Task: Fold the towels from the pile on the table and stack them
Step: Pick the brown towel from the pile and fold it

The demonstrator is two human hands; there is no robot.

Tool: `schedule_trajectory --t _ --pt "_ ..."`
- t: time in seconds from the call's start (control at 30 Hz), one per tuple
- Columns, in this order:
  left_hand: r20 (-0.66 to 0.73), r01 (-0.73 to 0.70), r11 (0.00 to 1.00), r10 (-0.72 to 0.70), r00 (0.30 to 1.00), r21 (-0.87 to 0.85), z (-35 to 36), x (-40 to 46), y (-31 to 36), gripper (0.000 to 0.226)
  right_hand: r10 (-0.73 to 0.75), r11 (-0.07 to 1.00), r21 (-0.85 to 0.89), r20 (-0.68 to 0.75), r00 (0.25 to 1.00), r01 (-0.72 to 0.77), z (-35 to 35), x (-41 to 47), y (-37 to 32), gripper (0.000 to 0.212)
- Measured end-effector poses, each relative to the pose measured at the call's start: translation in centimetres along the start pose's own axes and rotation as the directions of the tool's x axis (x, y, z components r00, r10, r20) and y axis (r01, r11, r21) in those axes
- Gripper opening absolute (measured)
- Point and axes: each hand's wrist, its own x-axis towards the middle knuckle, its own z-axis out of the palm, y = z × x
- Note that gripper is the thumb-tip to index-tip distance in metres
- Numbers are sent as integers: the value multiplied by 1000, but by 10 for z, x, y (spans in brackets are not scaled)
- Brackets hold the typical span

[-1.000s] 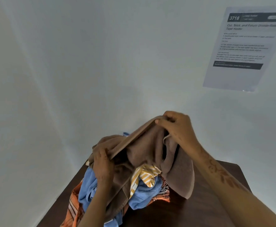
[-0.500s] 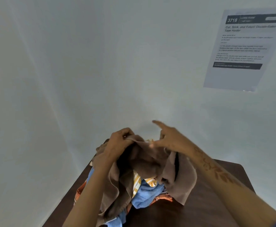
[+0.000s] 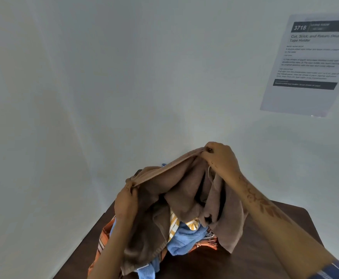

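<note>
Bare dark table [image 3: 265,248] right of towel pile [image 3: 186,236]: hand can pass there. Raised brown towel [image 3: 184,190] blocks centre. Wall [image 3: 124,97] directly behind.

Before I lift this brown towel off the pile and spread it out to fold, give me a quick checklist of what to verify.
1. Left hand grips the hem of the brown towel: ok.
2. Right hand pinches the same hem further along: ok.
3. Hem pulled straight between the hands: ok.
4. Towel free of the pile: not ok, its lower part drapes over the blue towel and the yellow striped towel.
5. Bare space on the table for folding: ok, to the right of the pile.
6. Towel's far corners located: cannot tell, bunched folds hide them.
</note>
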Motion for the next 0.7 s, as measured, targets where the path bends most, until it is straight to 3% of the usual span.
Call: schedule_trajectory --t 0.07,0.13,0.17,0.23,0.33,0.4,0.47,0.57,0.63,0.7 --pt "10 -79 981 82 997 -179 -12 2 21 23 19 1000 -25 172 985 -15 12 -2 -2 42" --pt "126 -245 941 279 952 -234 -25 2 50 18 -31 999 3 403 915 33 29 -12 -10 82" --pt "201 -316 924 359 911 -216 -29 2 63 17 -65 998 28 488 870 59 39 -19 -16 88" --pt "279 -397 905 424 861 -152 -31 2 78 15 -118 993 41 548 828 115 59 -28 -23 68" --pt "168 -419 894 442 881 -157 -33 0 78 20 -117 991 -10 424 898 134 65 -24 -28 13" --pt "99 -430 886 450 887 -173 -33 -1 66 20 -110 993 5 303 947 114 56 -14 -30 15" --pt "138 -485 862 504 853 -151 -27 -5 48 22 -127 992 48 201 971 120 46 -8 -34 18" --pt "230 -342 939 339 912 -27 -6 -16 6 62 -93 982 163 1 996 92 32 -1 -39 12" --pt "240 -162 985 170 956 -51 -2 -18 -14 47 -34 974 218 -145 989 66 21 7 -35 12" --pt "235 -96 988 122 964 -119 -8 -14 -14 22 7 974 225 -197 980 38 9 18 -28 9"
